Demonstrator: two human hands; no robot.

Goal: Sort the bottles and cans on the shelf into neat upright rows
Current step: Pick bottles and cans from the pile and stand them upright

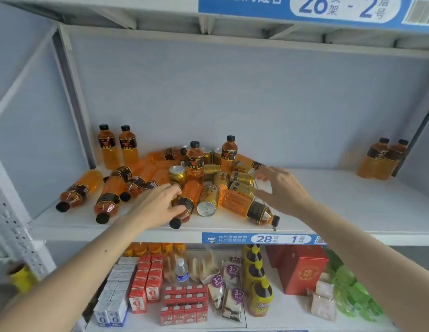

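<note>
We're starting on the pile — left hand (160,202) closing on a fallen bottle (186,204), right hand (284,188) spread wide over the cans (242,179); next, stand that bottle upright.

1. Blue label (256,238) on the shelf edge, marked 28 and 1.
2. Blue sign (316,8) overhead, marked 26 and 2.
3. Red cartons (146,283), lower shelf, in rows.
4. White cartons (117,291), just left of the red ones.
5. Water bottle (182,270), upright, behind red cartons.
6. Red box (302,271), right.
7. Yellow-capped bottles (256,279), in a column.
</note>
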